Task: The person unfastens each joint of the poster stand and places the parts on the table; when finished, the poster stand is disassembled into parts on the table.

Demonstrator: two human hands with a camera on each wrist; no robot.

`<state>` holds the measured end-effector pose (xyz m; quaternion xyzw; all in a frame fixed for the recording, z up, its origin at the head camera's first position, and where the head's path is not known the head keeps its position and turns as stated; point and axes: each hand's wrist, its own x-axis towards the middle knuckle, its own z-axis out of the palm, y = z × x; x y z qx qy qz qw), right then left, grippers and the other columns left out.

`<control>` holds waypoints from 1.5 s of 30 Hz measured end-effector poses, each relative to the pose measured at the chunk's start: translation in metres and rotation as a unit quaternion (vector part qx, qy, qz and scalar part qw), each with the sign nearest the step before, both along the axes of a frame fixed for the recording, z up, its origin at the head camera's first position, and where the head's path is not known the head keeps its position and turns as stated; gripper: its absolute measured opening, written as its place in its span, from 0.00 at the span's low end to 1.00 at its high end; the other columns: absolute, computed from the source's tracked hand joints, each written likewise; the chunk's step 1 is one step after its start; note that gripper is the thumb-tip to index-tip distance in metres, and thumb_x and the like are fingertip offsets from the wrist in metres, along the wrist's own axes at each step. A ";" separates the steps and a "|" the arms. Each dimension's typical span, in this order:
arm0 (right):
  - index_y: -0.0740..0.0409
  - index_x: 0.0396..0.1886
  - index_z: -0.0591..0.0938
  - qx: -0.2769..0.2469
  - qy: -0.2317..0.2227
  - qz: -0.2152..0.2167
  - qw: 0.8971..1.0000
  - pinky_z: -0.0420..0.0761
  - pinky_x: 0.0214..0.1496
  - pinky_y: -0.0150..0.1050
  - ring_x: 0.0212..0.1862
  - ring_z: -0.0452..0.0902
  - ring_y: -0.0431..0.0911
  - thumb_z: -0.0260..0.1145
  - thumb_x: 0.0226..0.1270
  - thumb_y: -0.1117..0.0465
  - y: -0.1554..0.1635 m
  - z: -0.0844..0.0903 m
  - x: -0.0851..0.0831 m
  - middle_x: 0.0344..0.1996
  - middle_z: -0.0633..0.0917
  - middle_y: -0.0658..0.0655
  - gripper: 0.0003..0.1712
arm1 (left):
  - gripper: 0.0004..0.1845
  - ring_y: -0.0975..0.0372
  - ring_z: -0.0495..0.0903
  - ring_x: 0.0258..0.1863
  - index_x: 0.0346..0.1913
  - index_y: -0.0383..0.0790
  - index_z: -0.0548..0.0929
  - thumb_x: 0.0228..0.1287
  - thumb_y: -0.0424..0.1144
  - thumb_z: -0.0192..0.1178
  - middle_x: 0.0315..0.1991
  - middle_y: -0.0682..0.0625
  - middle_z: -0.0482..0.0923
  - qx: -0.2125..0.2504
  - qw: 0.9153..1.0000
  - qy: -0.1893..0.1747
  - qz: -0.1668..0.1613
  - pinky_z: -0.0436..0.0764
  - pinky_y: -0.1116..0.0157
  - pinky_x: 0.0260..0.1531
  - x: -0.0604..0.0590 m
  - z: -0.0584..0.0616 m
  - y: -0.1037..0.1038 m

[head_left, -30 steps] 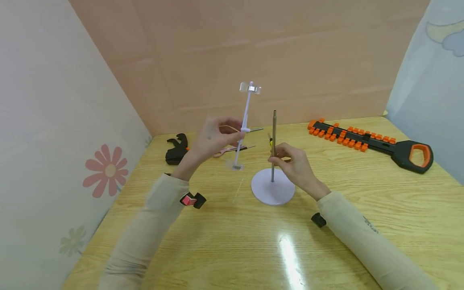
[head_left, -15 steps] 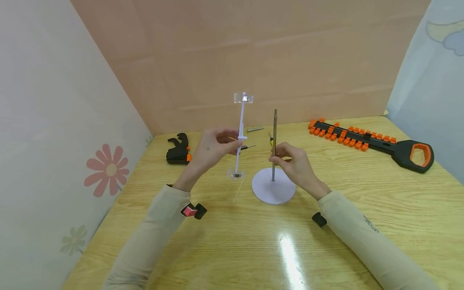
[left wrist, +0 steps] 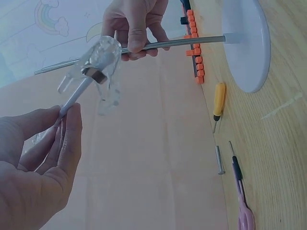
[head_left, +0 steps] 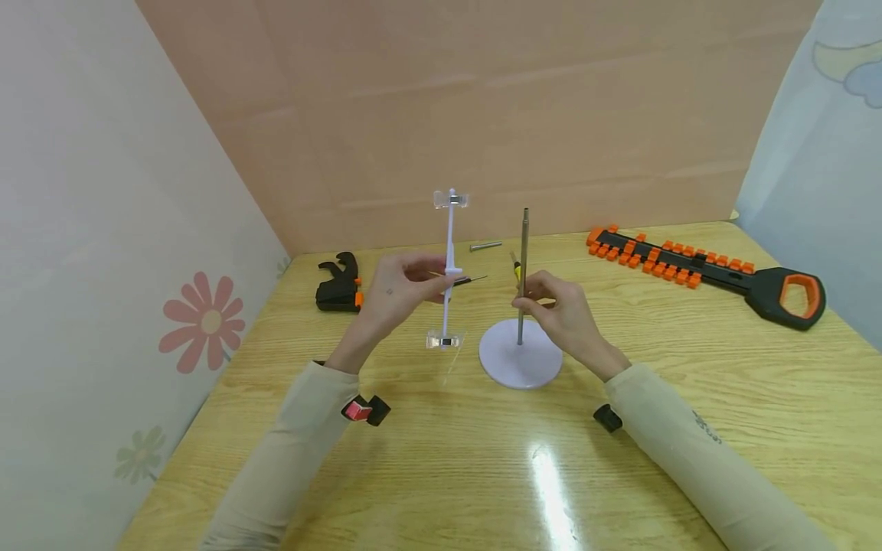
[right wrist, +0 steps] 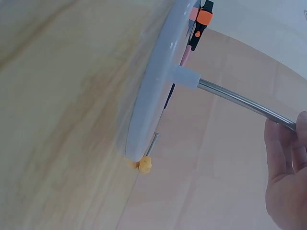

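My left hand (head_left: 400, 295) pinches a thin white rod (head_left: 450, 237) near its middle and holds it upright above the table. A clear plastic clip (head_left: 451, 200) sits at the rod's top and another clear clip (head_left: 442, 341) at its bottom. To the right, my right hand (head_left: 561, 310) pinches a metal pole (head_left: 524, 249) about halfway up. That pole stands upright in a round white base (head_left: 503, 363) on the table. In the left wrist view one clip (left wrist: 103, 57) overlaps the pole; the head view shows the rod and pole apart.
Behind the hands lie a bolt (head_left: 485, 246), a yellow-handled screwdriver (head_left: 517, 269) and a pink-handled tool (left wrist: 244, 211). A black and orange clamp (head_left: 338, 287) is at the left. A long black bar with orange clips (head_left: 661, 256) lies at the back right, near the wall.
My left hand has lowered the rod with its clips and shifted it leftward, away from the pole. The rod now stands closer to vertical. My right hand stays on the pole.
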<state>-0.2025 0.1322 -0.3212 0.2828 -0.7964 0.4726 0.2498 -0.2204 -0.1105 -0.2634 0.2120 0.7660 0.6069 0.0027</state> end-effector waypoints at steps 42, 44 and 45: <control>0.62 0.38 0.80 -0.007 -0.020 0.006 1.000 0.81 0.31 0.33 0.34 0.84 0.48 0.69 0.56 0.69 0.011 -0.029 -0.024 0.31 0.85 0.56 0.10 | 0.24 0.53 0.83 0.37 0.57 0.37 0.78 0.55 0.27 0.67 0.44 0.39 0.77 0.015 0.998 -0.055 0.010 0.81 0.53 0.36 0.002 -0.031 -0.019; 0.62 0.38 0.80 -0.006 -0.021 0.006 1.000 0.81 0.31 0.32 0.34 0.84 0.48 0.69 0.56 0.69 0.011 -0.030 -0.024 0.31 0.85 0.56 0.10 | 0.24 0.54 0.82 0.37 0.57 0.37 0.78 0.55 0.26 0.67 0.44 0.38 0.77 0.016 0.998 -0.066 0.007 0.82 0.54 0.36 0.002 -0.033 -0.020; 0.62 0.38 0.80 -0.005 -0.021 0.006 1.000 0.81 0.31 0.32 0.34 0.84 0.48 0.69 0.56 0.69 0.011 -0.030 -0.024 0.31 0.85 0.56 0.10 | 0.24 0.53 0.82 0.37 0.57 0.36 0.78 0.55 0.26 0.66 0.44 0.38 0.77 0.015 0.997 -0.069 0.006 0.82 0.54 0.36 0.002 -0.034 -0.021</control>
